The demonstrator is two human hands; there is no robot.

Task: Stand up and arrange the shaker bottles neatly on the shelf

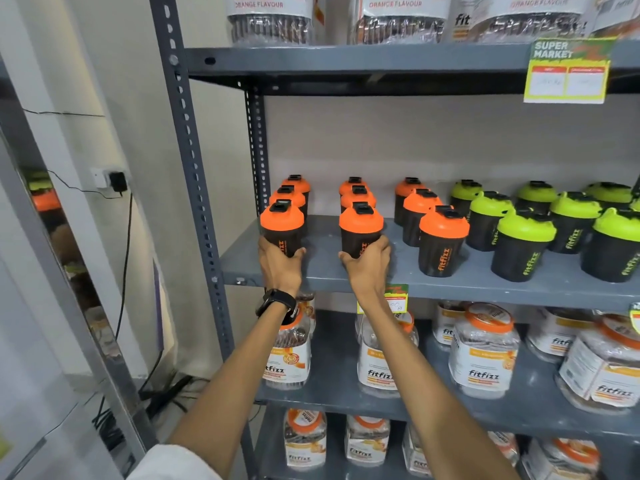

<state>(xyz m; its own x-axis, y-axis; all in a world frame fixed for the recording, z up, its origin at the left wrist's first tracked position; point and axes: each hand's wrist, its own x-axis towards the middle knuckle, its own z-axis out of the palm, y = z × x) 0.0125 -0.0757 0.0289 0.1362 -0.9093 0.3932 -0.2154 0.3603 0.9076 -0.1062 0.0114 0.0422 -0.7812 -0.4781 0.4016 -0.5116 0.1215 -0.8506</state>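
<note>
Black shaker bottles stand upright in rows on the grey metal shelf (325, 271). Orange-lidded ones fill the left, green-lidded ones (523, 244) the right. My left hand (278, 268) grips the base of the front orange-lidded shaker (282, 225) in the leftmost row, with two more standing behind it. My right hand (369, 266) holds the base of the front orange-lidded shaker (360, 230) in the second row. A third orange row, led by another shaker (441, 240), stands to the right of my right hand.
A slotted grey upright (194, 168) frames the shelf's left side. Clear jars with orange lids (481, 351) fill the shelves below, and large jars (398, 19) sit on the shelf above. A yellow price tag (566, 72) hangs at the upper right. A wall plug (116, 181) and cables are at left.
</note>
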